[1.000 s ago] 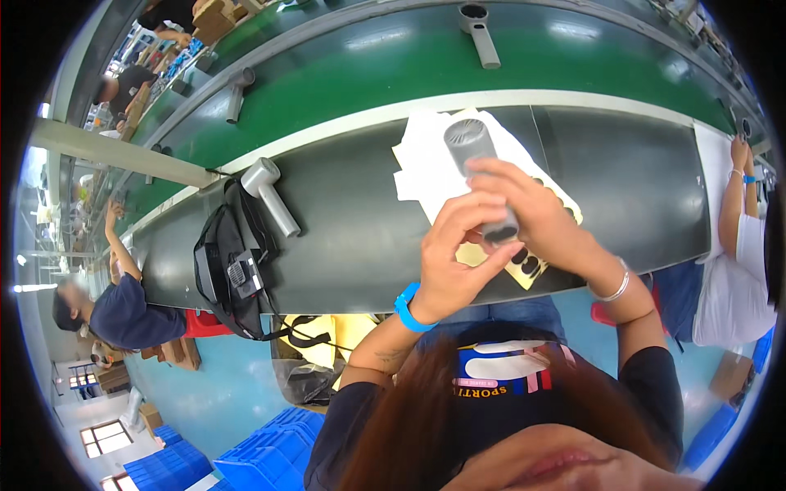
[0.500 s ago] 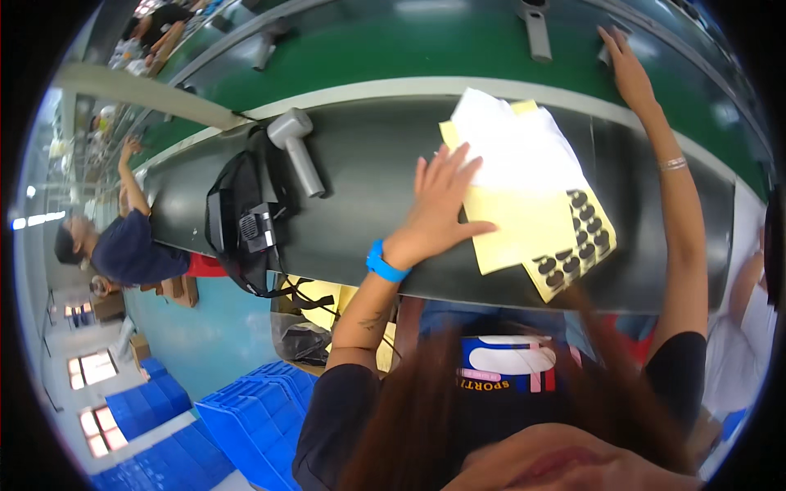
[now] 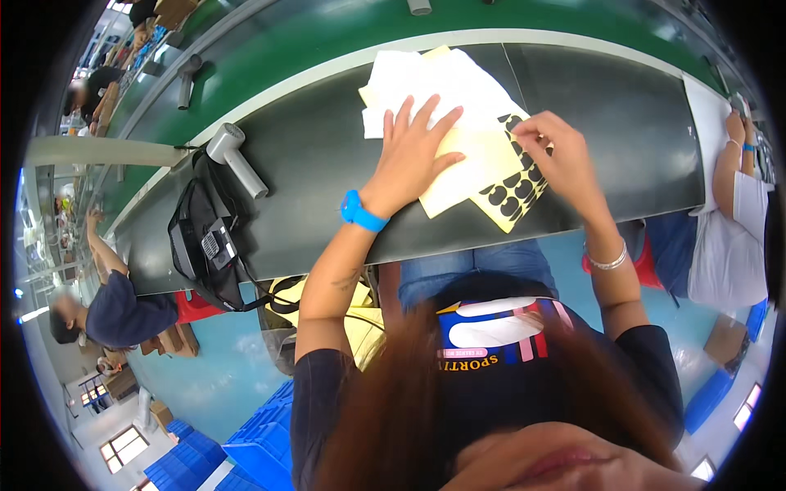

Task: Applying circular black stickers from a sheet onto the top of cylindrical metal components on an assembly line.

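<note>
The left hand (image 3: 413,155) is lying flat, fingers spread, on the pale yellow sheets (image 3: 467,159) on the dark counter (image 3: 327,147). Just right of them, the right hand (image 3: 565,159) is pinching its grip on the sticker sheet (image 3: 516,192) of black oval labels. A black bag (image 3: 205,245) is sitting far left of the sheets.

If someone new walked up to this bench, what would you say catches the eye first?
Likely the pale yellow backing sheet with rows of black oval stickers mid-bench, where the right hand picks at it while the left hand, above a bright blue wristband, lies flat on the stack of white and yellow sheets. To the left lie a grey handheld dryer-shaped tool and a black bag.
</note>
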The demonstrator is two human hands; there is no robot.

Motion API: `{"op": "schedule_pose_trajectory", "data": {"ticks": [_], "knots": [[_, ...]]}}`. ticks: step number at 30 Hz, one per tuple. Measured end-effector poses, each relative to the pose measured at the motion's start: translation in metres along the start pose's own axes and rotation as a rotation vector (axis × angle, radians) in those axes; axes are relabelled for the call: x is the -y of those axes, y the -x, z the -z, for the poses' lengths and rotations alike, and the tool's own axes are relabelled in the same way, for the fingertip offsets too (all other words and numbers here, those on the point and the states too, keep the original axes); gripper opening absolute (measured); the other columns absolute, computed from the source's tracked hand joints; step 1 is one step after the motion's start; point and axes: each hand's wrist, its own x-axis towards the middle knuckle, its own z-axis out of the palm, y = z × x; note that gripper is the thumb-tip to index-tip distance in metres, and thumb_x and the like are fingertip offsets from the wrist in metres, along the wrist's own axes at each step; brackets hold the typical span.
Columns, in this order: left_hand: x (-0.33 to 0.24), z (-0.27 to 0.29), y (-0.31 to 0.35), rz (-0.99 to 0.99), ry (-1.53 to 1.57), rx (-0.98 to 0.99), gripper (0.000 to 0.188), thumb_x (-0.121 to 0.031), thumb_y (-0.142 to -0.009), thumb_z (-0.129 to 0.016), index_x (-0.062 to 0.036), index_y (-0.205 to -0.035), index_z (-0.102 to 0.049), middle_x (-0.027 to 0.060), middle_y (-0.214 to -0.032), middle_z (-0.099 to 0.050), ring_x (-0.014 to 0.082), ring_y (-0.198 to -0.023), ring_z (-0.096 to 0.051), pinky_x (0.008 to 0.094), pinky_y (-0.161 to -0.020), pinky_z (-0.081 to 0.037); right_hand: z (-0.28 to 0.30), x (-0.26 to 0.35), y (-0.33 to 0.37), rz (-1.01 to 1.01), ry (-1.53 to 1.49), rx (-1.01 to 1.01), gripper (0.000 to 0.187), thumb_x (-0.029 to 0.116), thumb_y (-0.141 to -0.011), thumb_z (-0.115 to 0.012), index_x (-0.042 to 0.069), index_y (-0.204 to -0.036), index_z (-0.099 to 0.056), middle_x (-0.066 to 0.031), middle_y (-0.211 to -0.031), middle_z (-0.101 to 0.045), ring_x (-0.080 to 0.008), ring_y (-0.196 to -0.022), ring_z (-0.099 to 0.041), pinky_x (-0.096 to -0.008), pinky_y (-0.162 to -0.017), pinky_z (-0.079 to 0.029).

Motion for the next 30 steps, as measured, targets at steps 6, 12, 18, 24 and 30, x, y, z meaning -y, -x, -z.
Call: {"op": "schedule_pose_trajectory", "data": {"ticks": [6,12,18,24,30], "knots": [[0.013,-0.008,-0.012,-0.024,0.22,-0.27,0.03,-0.015,-0.076,-0.072,-0.005,-0.104,-0.066,0.0113,-0.101,-0.066,0.0312,-0.102,-0.059,0.0438,-0.092,-0.041,-0.014,-0.011,0.03,-0.067,-0.118,-0.117,0.019,0.001,-0.084,-0.062,0.0,-0.103,-0.062,-0.007,-0.094,-0.064,-0.013,-0.079,-0.061,-0.0242,-0.067,-0.047],[0.031,0.029,0.009,0.291,0.569,-0.772,0.018,-0.01,-0.085,-0.066,-0.0001,-0.099,-0.061,0.0097,-0.085,-0.064,0.016,-0.076,-0.06,0.0287,-0.069,-0.048,-0.015,-0.016,0.02,0.014,-0.126,-0.215,0.019,0.003,-0.086,-0.061,0.0,-0.104,-0.062,-0.0079,-0.098,-0.064,-0.0134,-0.083,-0.062,-0.0243,-0.07,-0.048],[0.033,0.079,0.075,0.374,1.415,-0.861,0.03,-0.002,-0.092,-0.055,-0.0019,-0.12,-0.044,0.0106,-0.111,-0.061,0.0174,-0.094,-0.061,0.0308,-0.086,-0.051,-0.011,-0.003,-0.016,0.086,-0.132,0.028,0.019,0.007,-0.089,-0.059,0.001,-0.106,-0.062,-0.007,-0.099,-0.064,-0.0128,-0.087,-0.062,-0.0248,-0.074,-0.048],[0.022,0.093,0.132,0.415,1.263,-0.947,0.043,0.011,-0.079,-0.066,0.0,-0.116,-0.046,0.0118,-0.11,-0.06,0.0182,-0.101,-0.06,0.031,-0.089,-0.049,-0.03,0.057,-0.046,0.168,-0.338,0.289,0.027,0.012,-0.087,-0.064,0.003,-0.112,-0.06,-0.0045,-0.107,-0.062,-0.0121,-0.093,-0.059,-0.0243,-0.078,-0.047],[-0.029,0.083,0.124,0.403,0.8,-0.949,0.045,0.006,-0.069,-0.078,-0.0005,-0.103,-0.049,0.0053,-0.096,-0.053,0.0143,-0.09,-0.053,0.0281,-0.082,-0.046,-0.062,0.107,-0.033,0.426,-0.415,0.444,0.064,0.014,-0.069,-0.081,0.005,-0.125,-0.051,-0.0074,-0.116,-0.057,-0.0147,-0.093,-0.058,-0.0267,-0.07,-0.046]]}}
